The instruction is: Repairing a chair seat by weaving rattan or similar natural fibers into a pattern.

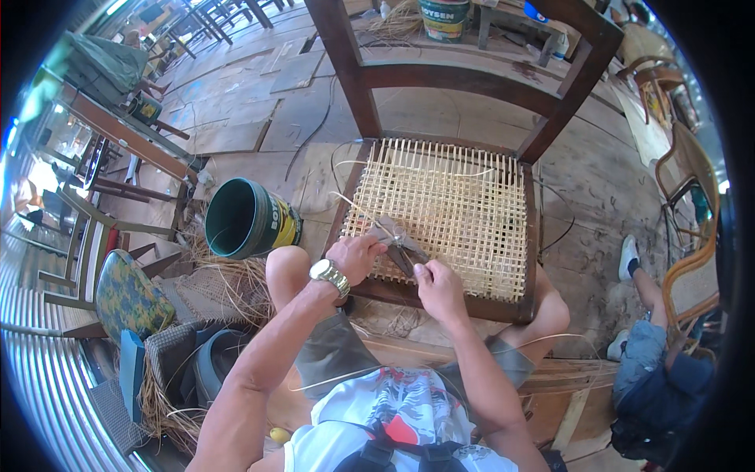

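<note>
A dark wooden chair [370,287] stands in front of me, its seat covered with woven pale cane [464,216]. Over the near left part of the weave, both my hands meet at a grey-brown, flat, angled piece [403,245] whose kind I cannot make out. My left hand [356,258], a watch on its wrist, is closed at the left end of this piece. My right hand [440,289] is closed in a pinch at its lower right end, the thumb on top. A loose cane strand [354,206] runs up and left from the piece, across the weave.
Left of the chair lies a tilted green bucket [240,219], beside loose cane scraps [244,283]. A camouflage-patterned cushion [130,295] and other chair parts crowd the left. Another person's leg [649,287] and a curved-frame chair [692,259] are at the right. A second bucket [444,20] stands beyond.
</note>
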Motion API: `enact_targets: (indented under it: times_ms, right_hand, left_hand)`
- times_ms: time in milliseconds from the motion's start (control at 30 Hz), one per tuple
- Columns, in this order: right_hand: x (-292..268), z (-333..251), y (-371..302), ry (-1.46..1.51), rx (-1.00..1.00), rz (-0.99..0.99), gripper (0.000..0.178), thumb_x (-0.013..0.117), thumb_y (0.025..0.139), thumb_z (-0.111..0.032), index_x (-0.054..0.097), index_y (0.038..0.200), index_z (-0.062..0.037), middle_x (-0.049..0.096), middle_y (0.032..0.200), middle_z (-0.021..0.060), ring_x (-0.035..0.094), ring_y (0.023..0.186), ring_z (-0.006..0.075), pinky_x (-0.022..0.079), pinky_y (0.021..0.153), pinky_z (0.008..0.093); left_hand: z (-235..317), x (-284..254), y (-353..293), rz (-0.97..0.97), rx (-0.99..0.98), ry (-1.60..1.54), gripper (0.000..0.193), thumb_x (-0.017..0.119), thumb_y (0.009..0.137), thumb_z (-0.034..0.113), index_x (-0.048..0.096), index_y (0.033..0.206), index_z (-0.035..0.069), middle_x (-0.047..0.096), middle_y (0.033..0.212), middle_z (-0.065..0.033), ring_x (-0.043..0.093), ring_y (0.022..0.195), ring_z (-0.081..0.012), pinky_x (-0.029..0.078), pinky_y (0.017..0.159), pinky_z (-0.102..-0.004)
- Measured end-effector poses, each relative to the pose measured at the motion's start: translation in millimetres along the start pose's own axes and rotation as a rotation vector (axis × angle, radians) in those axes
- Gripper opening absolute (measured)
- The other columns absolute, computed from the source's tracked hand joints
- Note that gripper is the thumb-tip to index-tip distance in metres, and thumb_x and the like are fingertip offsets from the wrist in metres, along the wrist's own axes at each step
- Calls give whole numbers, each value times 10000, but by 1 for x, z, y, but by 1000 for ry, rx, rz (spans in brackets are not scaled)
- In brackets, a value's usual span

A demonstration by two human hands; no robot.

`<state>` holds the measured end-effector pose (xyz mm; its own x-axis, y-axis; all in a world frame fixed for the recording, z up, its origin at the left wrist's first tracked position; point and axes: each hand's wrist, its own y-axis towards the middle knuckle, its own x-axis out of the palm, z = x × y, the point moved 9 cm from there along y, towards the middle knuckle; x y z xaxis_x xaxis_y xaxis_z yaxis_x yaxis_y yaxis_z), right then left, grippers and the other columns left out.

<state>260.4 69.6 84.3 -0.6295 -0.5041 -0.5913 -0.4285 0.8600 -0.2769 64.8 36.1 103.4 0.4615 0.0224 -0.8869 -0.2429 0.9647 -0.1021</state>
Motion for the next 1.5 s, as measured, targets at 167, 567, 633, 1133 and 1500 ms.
enact_targets:
  times_ms: [167, 567, 633, 1133, 1500]
  right_hand:
    - [-19, 25, -35, -20, -84, 134, 248, 599, 969, -239, 626, 842, -28, 600, 715, 237, 604, 705, 458, 467, 609, 497]
    - [-224, 360, -452, -780, 519, 360, 252, 637, 968, -222, 579, 821, -26, 573, 664, 86, 539, 577, 186, 445, 538, 383]
    - [-253, 406, -502, -943, 708, 196, 201, 569, 992, -240, 612, 961, -46, 621, 802, 95, 592, 747, 211, 486, 663, 376]
    - [-234, 209, -268, 851, 308, 734, 54, 608, 1003, -157, 591, 1033, -115, 534, 858, -24, 433, 595, 44, 353, 500, 192]
    - [-184, 113, -202, 492, 193, 485, 88, 620, 1006, -133, 625, 980, -50, 535, 777, -41, 466, 650, 26, 384, 573, 189]
  left_hand:
    - [-2, 1, 2, 0, 38, -11, 253, 635, 947, 359, 720, 904, 125, 685, 772, -179, 666, 736, -403, 524, 666, -506]
    - [-10, -4, -4, 9, -5, 5, 250, 625, 955, 377, 725, 928, 150, 685, 756, -169, 670, 737, -400, 525, 662, -504]
    - [-3, 4, 1, 26, 32, -21, 246, 625, 955, 371, 725, 930, 148, 685, 760, -171, 666, 740, -407, 526, 665, -505]
    - [29, -27, 8, -91, 225, -280, 266, 683, 905, 247, 705, 1165, 195, 704, 787, -95, 659, 628, -271, 526, 615, -372]
    - [19, -11, 7, 67, 214, -74, 266, 654, 900, 165, 667, 1164, 195, 714, 876, -140, 678, 734, -353, 536, 633, -450]
